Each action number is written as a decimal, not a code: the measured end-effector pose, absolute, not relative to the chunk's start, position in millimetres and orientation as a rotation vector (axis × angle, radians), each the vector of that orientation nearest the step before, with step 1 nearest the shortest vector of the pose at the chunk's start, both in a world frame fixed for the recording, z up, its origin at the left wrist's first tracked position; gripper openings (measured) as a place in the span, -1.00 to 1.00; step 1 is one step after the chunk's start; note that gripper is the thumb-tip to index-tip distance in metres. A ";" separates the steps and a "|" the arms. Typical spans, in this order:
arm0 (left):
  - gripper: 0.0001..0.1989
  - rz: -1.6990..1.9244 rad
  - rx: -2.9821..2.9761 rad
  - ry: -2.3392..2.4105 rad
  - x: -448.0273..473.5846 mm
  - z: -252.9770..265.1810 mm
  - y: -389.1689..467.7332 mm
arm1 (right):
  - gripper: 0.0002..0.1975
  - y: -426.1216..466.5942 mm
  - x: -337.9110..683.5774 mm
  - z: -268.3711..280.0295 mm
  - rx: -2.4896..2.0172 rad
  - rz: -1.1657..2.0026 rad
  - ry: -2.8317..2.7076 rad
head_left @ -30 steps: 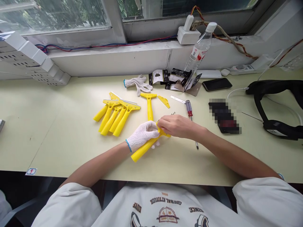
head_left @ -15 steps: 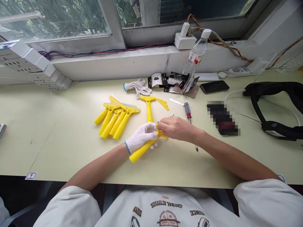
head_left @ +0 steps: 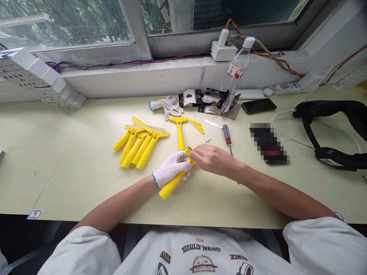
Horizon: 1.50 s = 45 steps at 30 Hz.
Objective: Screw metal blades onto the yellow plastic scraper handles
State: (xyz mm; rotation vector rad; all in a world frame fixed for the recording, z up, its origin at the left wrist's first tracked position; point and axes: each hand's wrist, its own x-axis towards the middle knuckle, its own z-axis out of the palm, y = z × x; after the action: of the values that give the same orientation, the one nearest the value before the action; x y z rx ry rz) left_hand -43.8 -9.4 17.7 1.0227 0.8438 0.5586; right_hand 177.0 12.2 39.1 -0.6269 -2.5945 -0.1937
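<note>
My left hand (head_left: 169,169), in a white knit glove with a blue cuff, is closed around a yellow scraper (head_left: 172,185). Its handle points down toward me. At the scraper's head, the bare fingers of my right hand (head_left: 213,158) are pinched and cover much of it; whether a small part sits between them is hidden. Just beyond lies another yellow scraper (head_left: 180,135) without a visible blade, beside a loose yellow cover plate (head_left: 197,126). A thin metal blade (head_left: 213,123), several tiny screws (head_left: 207,141) and a screwdriver (head_left: 227,135) lie to the right.
A pile of yellow scrapers (head_left: 143,143) with blades lies at the left. Behind are a white glove (head_left: 166,106), black packaging cards (head_left: 219,101) and a water bottle (head_left: 235,70). Right of them are a phone (head_left: 259,105), a pixelated dark object (head_left: 269,145) and a black headset strap (head_left: 311,126).
The held scraper has turned slightly in my left hand, its handle end shifting a little right and toward me. My right hand stays at its head and covers more of the right side.
</note>
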 end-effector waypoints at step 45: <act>-0.68 0.458 1.137 0.832 -42.1 22.7 -8.2 | -0.63 -8.6 268.1 29.6 -1.092 1.352 -1.021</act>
State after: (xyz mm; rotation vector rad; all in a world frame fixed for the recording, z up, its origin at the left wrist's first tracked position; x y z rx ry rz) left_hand -42.1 -8.2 22.7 1.1371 0.8318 0.4585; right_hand 268.1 -8.6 29.6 -1.0920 -1.0211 1.3523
